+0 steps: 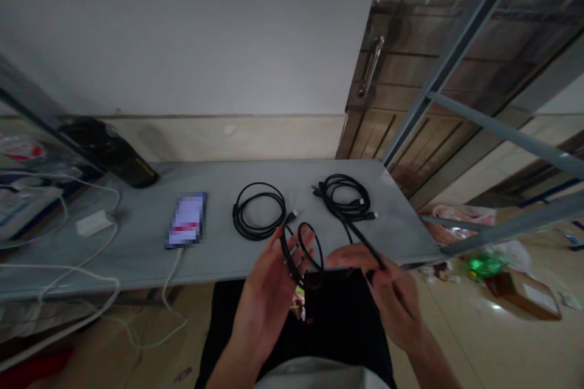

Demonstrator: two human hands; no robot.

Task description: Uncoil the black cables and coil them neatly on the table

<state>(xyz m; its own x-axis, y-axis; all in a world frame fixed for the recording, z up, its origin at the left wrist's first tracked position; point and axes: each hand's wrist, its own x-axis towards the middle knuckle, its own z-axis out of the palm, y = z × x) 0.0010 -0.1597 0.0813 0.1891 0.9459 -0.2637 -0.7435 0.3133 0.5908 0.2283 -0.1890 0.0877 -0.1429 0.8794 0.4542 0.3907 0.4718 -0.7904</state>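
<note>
Loops of a thin black cable (320, 252) hang around the fingers of my left hand (269, 295), which is palm up just in front of the table edge. My right hand (395, 298) pinches a straight stretch of black cable between thumb and fingers, to the right of the loops. That stretch slants back toward a bundle of black cables (329, 199) with several plugs lying on the table. Left of the bundle lies a separate round coil of black cable (249, 234), its plug close to my left fingertips.
The narrow grey table (219, 173) stands against a wall. On it are a phone (186, 219) with a white cord, a white adapter (94, 223) and a black bottle-like container (121, 155) lying tilted. Metal frame bars (456, 42) rise at right; a cardboard box (524, 295) sits on the floor.
</note>
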